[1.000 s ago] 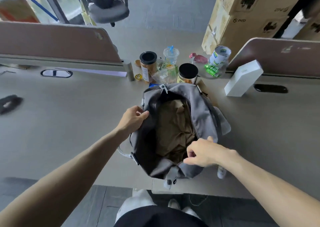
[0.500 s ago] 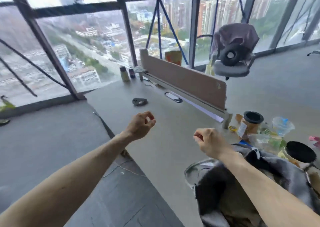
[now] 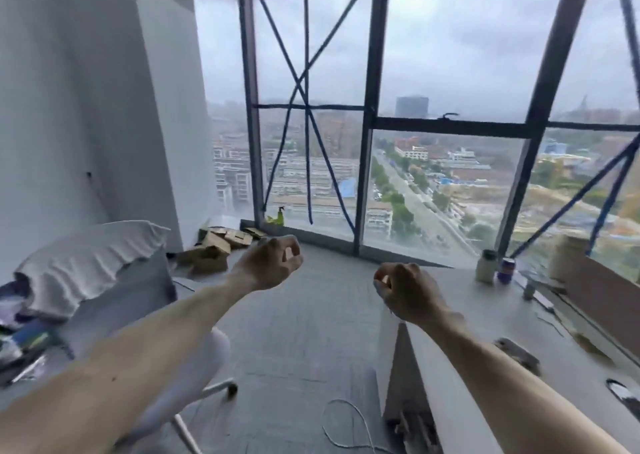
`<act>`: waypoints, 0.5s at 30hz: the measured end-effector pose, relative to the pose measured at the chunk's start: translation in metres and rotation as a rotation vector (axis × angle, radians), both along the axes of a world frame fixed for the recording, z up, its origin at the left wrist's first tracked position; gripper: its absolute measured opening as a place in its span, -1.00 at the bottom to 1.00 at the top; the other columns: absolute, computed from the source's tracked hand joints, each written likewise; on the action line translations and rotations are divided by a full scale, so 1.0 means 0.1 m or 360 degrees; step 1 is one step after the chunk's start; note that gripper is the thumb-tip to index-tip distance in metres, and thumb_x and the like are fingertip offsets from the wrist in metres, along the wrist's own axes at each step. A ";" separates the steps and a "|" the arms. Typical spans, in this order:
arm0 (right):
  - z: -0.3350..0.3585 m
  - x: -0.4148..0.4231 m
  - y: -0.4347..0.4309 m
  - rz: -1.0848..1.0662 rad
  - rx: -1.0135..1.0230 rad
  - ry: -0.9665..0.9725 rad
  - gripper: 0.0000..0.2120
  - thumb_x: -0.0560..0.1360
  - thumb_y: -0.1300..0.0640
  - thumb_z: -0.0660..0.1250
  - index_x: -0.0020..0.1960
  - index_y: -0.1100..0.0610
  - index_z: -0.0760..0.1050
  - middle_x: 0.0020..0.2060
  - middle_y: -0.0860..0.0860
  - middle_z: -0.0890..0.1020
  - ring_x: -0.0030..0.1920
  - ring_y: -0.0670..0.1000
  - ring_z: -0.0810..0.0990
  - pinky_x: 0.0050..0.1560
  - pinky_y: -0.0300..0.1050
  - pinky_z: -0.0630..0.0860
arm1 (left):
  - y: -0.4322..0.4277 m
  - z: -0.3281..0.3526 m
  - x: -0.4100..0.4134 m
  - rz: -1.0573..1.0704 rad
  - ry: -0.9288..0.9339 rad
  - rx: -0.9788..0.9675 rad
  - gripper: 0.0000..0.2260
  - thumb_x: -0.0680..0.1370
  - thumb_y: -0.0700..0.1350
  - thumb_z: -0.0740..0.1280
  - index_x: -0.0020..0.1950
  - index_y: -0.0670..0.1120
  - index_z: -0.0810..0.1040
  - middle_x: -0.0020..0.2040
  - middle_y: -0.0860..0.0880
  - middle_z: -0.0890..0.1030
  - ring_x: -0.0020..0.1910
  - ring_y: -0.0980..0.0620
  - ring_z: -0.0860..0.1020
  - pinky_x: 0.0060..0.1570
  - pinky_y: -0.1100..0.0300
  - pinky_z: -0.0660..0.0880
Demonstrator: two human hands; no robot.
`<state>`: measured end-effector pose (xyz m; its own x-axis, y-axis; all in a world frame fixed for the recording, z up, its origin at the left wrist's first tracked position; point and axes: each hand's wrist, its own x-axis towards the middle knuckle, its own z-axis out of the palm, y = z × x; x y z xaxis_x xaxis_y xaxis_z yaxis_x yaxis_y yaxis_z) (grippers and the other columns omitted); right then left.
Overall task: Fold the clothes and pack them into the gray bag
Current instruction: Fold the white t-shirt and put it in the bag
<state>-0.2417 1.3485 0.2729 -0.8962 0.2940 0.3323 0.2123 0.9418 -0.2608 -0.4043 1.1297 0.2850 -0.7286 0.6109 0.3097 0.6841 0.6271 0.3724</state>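
Head view: L hand [image 3: 270, 263] & R hand [image 3: 401, 287] mid-frame, each grip curled on nothing. Lower left, clothes pile [image 3: 20, 318]: prob. soft, light, floppy; best pinched at edges.

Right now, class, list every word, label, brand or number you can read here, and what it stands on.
No text here is readable.
The blue can on the desk: markings too blurred to read.
The jar beside it: label too blurred.
The cardboard boxes on the floor: no legible print.
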 end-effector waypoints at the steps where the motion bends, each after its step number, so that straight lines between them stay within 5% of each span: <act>1: 0.01 -0.30 -0.12 0.0088 -0.0003 0.0020 -0.83 0.54 -0.03 0.27 -0.01 -0.02 0.60 -0.10 0.04 0.70 -0.11 0.13 0.66 -0.13 -0.03 0.60 | -0.20 0.02 -0.21 0.0076 -0.0002 0.0012 -0.87 0.59 0.07 0.32 0.01 0.03 0.52 -0.21 0.06 0.54 -0.17 0.01 0.53 -0.14 0.14 0.42; 6: -0.02 -1.60 -0.71 0.0459 0.0057 0.0026 -0.86 0.59 0.08 0.30 0.06 0.07 0.62 -0.08 0.05 0.68 -0.13 0.06 0.64 -0.26 -0.20 0.42 | -1.15 -0.01 -1.09 0.0409 0.0035 0.0043 -0.90 0.56 0.00 0.37 -0.09 0.04 0.49 -0.27 0.07 0.54 -0.19 0.00 0.55 -0.19 0.19 0.37; 15: -0.38 -3.43 -1.22 0.0912 -0.0095 -0.0026 -0.89 0.58 0.05 0.33 0.05 0.01 0.59 -0.11 0.01 0.68 -0.21 -0.02 0.63 -0.21 -0.08 0.63 | -1.99 -0.35 -2.22 0.0930 -0.0049 -0.0092 -0.86 0.51 0.05 0.40 -0.11 0.10 0.44 -0.28 0.09 0.56 -0.19 -0.04 0.56 -0.19 0.16 0.42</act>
